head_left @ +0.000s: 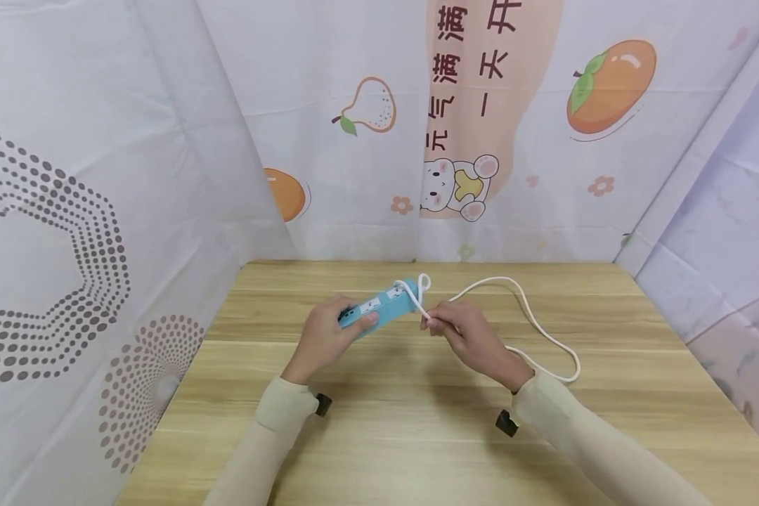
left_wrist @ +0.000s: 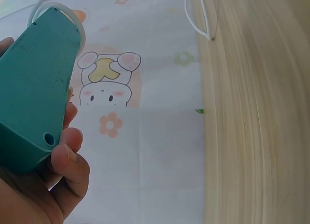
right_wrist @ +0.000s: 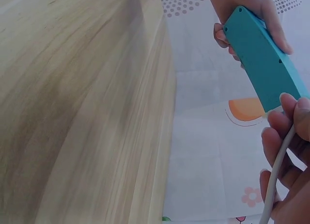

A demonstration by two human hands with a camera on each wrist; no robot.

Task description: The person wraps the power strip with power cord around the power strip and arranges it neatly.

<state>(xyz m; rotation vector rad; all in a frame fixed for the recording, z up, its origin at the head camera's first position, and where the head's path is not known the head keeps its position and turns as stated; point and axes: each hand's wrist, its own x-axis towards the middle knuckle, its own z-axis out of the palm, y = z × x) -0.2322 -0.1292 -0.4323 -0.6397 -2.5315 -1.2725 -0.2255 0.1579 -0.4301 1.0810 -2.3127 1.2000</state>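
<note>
A teal power strip [head_left: 388, 306] with white socket panels is held above the table, tilted up toward its far right end. My left hand [head_left: 326, 333] grips its near end, thumb along the side; the left wrist view shows fingers curled round the strip [left_wrist: 41, 78]. White cord [head_left: 422, 301] loops round the strip's far end. Just right of that end, my right hand [head_left: 471, 336] pinches the cord between thumb and fingers. In the right wrist view the cord [right_wrist: 275, 178] runs down past the fingers of the right hand [right_wrist: 295, 151].
The cord's slack [head_left: 531, 316] curves over the wooden table [head_left: 405, 436] behind and to the right of the right hand. Printed white curtains [head_left: 354, 197] stand along the table's back and sides. Small black pieces [head_left: 507, 423] sit at both wrists.
</note>
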